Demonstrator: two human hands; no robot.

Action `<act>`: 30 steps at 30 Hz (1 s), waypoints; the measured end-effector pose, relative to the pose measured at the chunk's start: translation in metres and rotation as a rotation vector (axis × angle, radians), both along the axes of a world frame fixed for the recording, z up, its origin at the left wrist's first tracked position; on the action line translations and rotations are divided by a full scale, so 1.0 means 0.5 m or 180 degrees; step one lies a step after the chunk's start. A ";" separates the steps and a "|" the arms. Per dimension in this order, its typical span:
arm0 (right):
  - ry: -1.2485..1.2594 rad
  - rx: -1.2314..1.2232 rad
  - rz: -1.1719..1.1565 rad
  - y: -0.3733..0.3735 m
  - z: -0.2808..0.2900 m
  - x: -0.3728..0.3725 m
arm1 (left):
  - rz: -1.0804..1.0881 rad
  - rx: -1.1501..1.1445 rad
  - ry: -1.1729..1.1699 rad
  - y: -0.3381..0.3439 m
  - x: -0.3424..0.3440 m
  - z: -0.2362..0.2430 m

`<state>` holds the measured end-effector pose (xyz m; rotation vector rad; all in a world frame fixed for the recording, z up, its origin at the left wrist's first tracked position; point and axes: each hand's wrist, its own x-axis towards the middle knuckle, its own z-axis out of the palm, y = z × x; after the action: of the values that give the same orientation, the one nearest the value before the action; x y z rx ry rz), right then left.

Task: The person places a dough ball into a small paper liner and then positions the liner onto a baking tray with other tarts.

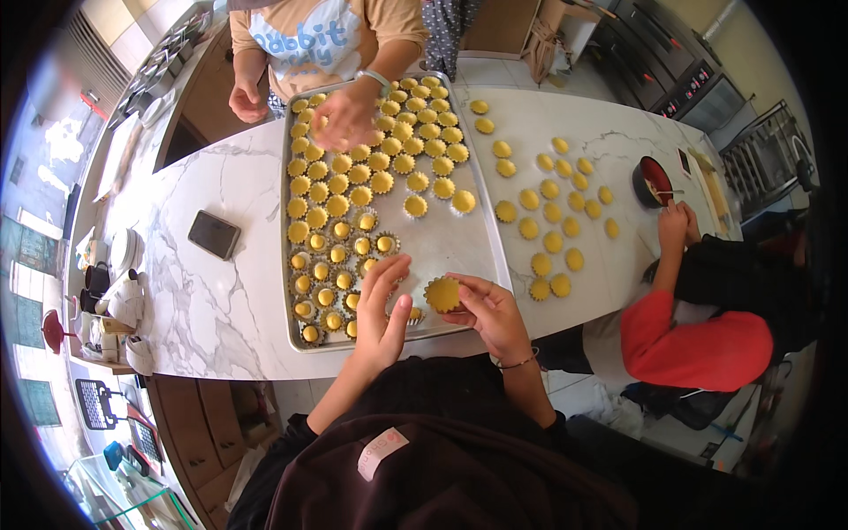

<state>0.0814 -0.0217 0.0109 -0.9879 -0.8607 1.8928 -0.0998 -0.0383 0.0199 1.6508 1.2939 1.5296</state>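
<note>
In my right hand (492,309) I hold a fluted tart shell (442,295) lined with yellow dough, its opening turned toward me. My left hand (386,305) is just left of it, fingers stretched out and apart, holding nothing. Both hands are over the near part of a large metal tray (455,238). Tart tins holding dough balls (326,296) stand in the tray's near left part, some hidden behind my left hand. Rows of dough-lined tart shells (360,196) fill the far part.
Across the table a person's hand (346,115), blurred, reaches over the tray. Several yellow dough tart shells (552,212) lie to the right on the marble table (256,300). Another person in red sleeves (698,344) holds a utensil in a dark bowl (647,183). A phone (214,235) lies left.
</note>
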 end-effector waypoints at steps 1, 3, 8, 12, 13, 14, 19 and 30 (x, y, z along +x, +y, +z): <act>0.0031 0.0058 -0.0049 -0.002 -0.004 0.000 | -0.0316 -0.0578 -0.0045 0.001 -0.001 0.000; 0.0071 0.0128 -0.0095 -0.005 -0.009 -0.001 | -0.0468 -0.1257 -0.0493 -0.002 0.013 -0.021; -0.0064 0.0107 -0.0032 -0.014 -0.015 0.008 | -0.0373 -0.1353 -0.0076 0.010 0.040 -0.019; -0.0080 0.0086 -0.0059 -0.012 -0.011 0.029 | -0.0367 -0.1804 -0.0059 0.023 0.060 -0.026; -0.0132 0.0053 0.0021 -0.007 -0.010 0.039 | -0.0385 -0.1762 -0.0034 0.026 0.067 -0.024; -0.0173 0.0020 0.0107 -0.002 -0.007 0.047 | -0.0396 -0.1720 0.0000 0.028 0.072 -0.020; -0.0046 -0.0074 0.0194 0.020 -0.001 0.084 | -0.0240 -0.1237 0.0200 0.042 0.106 -0.025; -0.0413 -0.0069 0.0168 0.087 -0.072 0.140 | 0.0055 -0.0744 0.0882 0.073 0.150 -0.019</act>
<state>0.1515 0.0216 -0.0250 -1.1210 -0.9514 1.9022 -0.0247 -0.0018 0.0102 1.7428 1.5683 1.1354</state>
